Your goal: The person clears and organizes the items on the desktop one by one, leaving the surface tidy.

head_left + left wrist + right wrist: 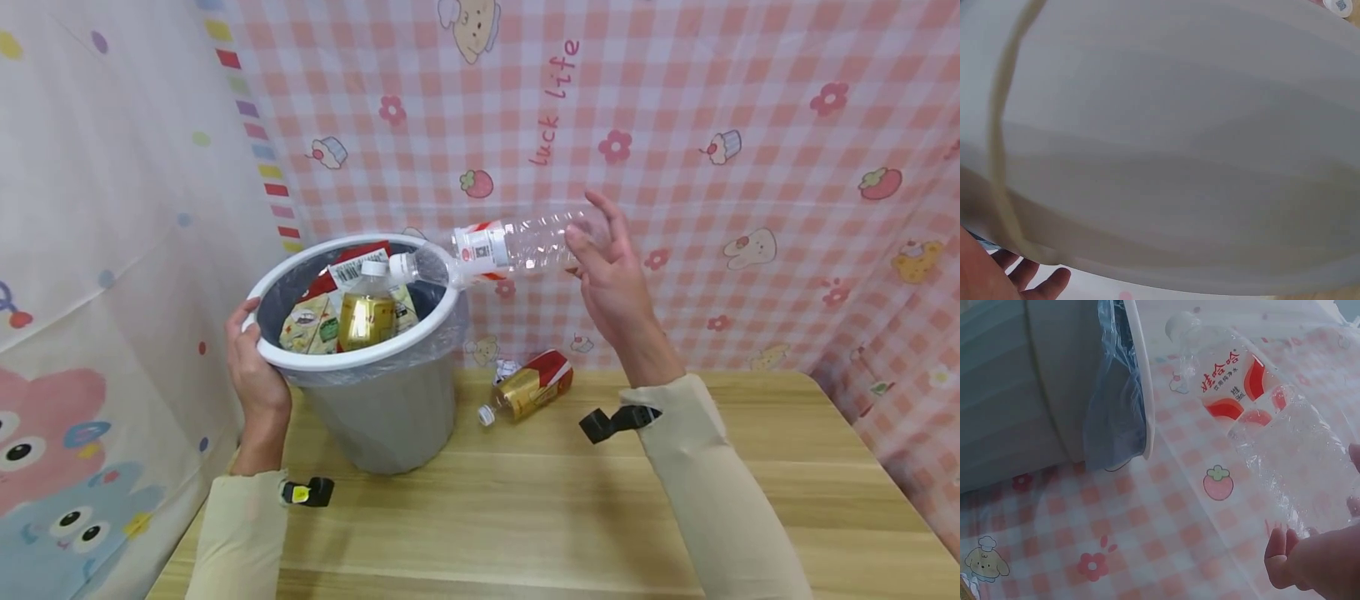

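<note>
Above the wooden table (570,500), at the right-hand rim of the grey bin (375,408), a clear empty water bottle (502,247) lies nearly level in the air. Its long axis runs left to right: the white cap points left and sits just over the bin's white rim, while the crumpled base points right, toward the right hand (611,275). That hand is raised at the base end with fingers spread and nearly straight; they touch or all but touch the bottle's end, and no finger wraps the body. The right wrist view shows the same: fingertips (1285,556) under the base, the red-and-white label turned up, the cap beside the bin's liner-covered edge. Whether any real contact is holding the bottle cannot be settled from these views.

The left hand (255,367) grips the bin's near-left rim, fingers curled over the edge, and the bin stands tipped with its mouth turned toward the person. The left wrist view shows only grey bin wall and a few fingers below it. Inside the bin stand a bottle of yellow drink (366,312) and some cartons (311,327). A gold-and-red bottle (528,387) lies on its side on the table, right of the bin. The right hand is clearly nearer the clear bottle.
</note>
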`<state>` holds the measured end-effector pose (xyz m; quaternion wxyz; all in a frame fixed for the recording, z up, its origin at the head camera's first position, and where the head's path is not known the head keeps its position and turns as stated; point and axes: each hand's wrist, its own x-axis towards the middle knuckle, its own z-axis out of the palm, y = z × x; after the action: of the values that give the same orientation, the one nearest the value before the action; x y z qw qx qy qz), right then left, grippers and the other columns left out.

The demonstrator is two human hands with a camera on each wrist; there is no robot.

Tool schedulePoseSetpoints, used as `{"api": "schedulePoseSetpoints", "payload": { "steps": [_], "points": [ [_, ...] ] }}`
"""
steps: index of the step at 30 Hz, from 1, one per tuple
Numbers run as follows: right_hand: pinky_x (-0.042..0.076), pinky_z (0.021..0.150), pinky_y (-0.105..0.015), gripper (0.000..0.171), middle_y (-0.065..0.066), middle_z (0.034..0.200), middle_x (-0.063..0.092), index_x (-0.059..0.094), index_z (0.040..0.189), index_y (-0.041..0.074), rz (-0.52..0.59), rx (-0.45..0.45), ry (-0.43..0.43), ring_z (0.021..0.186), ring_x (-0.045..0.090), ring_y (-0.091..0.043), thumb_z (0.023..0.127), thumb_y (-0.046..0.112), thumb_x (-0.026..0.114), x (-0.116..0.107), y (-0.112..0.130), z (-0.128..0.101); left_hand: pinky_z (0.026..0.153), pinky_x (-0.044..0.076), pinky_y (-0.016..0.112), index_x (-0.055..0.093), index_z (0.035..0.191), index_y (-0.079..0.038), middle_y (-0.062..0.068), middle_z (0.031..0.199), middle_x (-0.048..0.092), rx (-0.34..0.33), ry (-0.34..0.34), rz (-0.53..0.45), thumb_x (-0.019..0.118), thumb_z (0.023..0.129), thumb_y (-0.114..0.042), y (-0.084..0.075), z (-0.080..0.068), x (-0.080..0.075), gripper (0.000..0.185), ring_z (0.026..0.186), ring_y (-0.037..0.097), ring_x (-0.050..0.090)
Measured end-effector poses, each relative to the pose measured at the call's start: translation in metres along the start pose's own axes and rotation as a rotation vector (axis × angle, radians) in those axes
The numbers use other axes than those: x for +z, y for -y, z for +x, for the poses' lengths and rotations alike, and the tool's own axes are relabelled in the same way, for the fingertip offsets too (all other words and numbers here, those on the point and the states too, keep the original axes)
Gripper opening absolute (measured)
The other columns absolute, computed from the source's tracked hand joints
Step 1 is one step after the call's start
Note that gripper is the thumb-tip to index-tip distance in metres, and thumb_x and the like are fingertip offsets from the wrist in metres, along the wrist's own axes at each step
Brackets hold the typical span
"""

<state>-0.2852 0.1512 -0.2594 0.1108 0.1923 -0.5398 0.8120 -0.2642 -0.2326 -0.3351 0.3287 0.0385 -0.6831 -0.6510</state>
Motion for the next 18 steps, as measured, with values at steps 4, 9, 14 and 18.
{"api": "schedulePoseSetpoints", "payload": {
  "steps": [4, 9, 14, 18],
  "points": [
    [0.041, 0.098, -0.034, 0.051, -0.006, 0.128, 0.044, 0.038, 0.146, 0.025, -0.071, -0.03, 0.012, 0.109, 0.051, -0.016, 0.1, 0.011, 0.055, 0.009, 0.002, 0.005, 0.101, 0.045, 0.03, 0.045, 0.142, -0.022, 0.002, 0.145, 0.047, 0.001, -0.006, -0.004, 0.027, 0.102, -0.031, 0.0, 0.0, -0.001, 0.044, 0.124, 0.023, 0.048],
    [0.05, 0.083, -0.027, 0.053, -0.006, 0.12, 0.049, 0.037, 0.148, 0.022, -0.135, -0.095, 0.046, 0.091, 0.059, -0.015, 0.099, 0.01, 0.056, 0.019, 0.004, 0.008, 0.101, 0.046, 0.03, 0.045, 0.141, -0.021, 0.002, 0.144, 0.048, -0.004, -0.009, -0.01, 0.027, 0.102, -0.03, -0.001, -0.001, -0.001, 0.044, 0.124, 0.023, 0.049],
    [0.048, 0.093, -0.032, 0.055, -0.006, 0.127, 0.048, 0.037, 0.149, 0.023, -0.21, -0.118, 0.039, 0.101, 0.059, -0.02, 0.099, 0.011, 0.058, 0.026, 0.01, 0.011, 0.099, 0.047, 0.029, 0.046, 0.141, -0.022, 0.002, 0.143, 0.048, -0.004, -0.008, -0.009, 0.028, 0.102, -0.031, -0.001, -0.001, 0.0, 0.044, 0.122, 0.022, 0.049],
    [0.043, 0.099, -0.039, 0.057, -0.004, 0.139, 0.042, 0.036, 0.15, 0.028, -0.28, -0.103, 0.021, 0.106, 0.055, -0.02, 0.099, 0.016, 0.059, 0.029, 0.013, 0.012, 0.097, 0.047, 0.027, 0.046, 0.141, -0.022, 0.002, 0.143, 0.048, -0.002, -0.012, -0.008, 0.028, 0.102, -0.031, 0.0, 0.0, 0.001, 0.044, 0.122, 0.022, 0.049]
  ]
}}
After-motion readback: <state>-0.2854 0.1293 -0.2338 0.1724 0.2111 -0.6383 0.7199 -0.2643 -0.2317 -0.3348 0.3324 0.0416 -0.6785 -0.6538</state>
